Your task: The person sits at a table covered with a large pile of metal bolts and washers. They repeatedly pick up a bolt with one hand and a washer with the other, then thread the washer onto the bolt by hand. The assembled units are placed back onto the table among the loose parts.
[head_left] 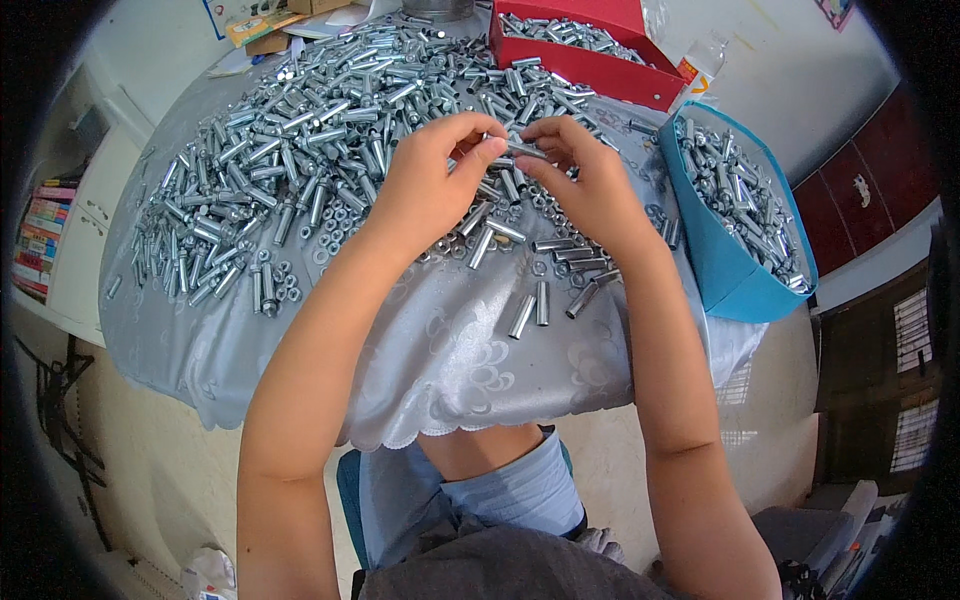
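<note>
Over the middle of the table, my left hand point(440, 165) and my right hand point(580, 175) meet at one metal expansion bolt point(522, 149). The fingertips of both hands pinch it, and it lies roughly level between them. Part of the bolt is hidden behind my fingers. Below my hands lie loose steel sleeves point(543, 303), with several more sleeves point(580, 258) close to my right wrist. Nuts and washers point(335, 235) are scattered next to my left forearm. A big heap of shiny bolts and sleeves point(300, 140) spreads to the left and behind my hands.
A blue fabric bin point(715, 255) full of bolts stands at the right edge. Behind is a red box point(590, 75) holding more metal parts, beside a clear plastic bottle point(704, 62). A silvery patterned tablecloth point(440, 340) hangs over the near edge above my lap.
</note>
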`<state>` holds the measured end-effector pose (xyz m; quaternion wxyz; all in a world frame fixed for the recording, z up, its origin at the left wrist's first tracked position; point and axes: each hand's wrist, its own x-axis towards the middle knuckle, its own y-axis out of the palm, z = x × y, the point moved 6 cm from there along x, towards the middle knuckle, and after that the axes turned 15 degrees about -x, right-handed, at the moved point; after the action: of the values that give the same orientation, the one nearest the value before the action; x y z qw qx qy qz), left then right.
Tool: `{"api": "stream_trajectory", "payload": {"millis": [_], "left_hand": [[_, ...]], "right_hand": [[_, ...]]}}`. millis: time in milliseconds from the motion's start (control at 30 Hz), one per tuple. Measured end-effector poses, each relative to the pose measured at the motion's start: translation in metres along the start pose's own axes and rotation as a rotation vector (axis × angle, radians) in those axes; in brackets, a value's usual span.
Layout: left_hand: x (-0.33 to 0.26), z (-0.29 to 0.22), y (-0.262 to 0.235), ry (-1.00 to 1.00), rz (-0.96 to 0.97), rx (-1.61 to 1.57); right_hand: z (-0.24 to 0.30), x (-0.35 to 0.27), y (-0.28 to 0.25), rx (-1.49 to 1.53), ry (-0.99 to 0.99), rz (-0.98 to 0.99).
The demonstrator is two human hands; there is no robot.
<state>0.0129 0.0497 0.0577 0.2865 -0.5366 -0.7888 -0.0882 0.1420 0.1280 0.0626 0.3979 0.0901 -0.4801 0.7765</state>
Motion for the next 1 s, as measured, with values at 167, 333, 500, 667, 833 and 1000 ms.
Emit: {"api": "stream_trajectory", "payload": {"millis": [167,333,500,667,833,1000], "left_hand": [[0.002,0.0,-0.006,0.005,-0.083,-0.041],[0.002,0.002,-0.006,-0.004,-0.049,-0.028],[0.0,0.001,0.001,-0.033,-0.017,-0.028],[-0.003,0.017,0.009,-0.259,0.09,-0.196],[-0.004,0.011,0.009,-0.409,0.083,-0.273],[-0.003,0.009,0.009,-0.402,0.041,-0.518]], "right_hand": [[0.0,0.002,-0.007,-0.1,0.008,-0.016],[0.004,0.003,-0.009,-0.078,-0.083,-0.03],[0.005,0.002,-0.006,0.007,-0.04,0.006],[0.011,0.001,-0.009,0.041,-0.019,-0.006],[0.02,-0.001,-0.006,-0.102,-0.198,-0.022],[0.021,-0.001,-0.01,0.125,-0.146,-0.19]]}}
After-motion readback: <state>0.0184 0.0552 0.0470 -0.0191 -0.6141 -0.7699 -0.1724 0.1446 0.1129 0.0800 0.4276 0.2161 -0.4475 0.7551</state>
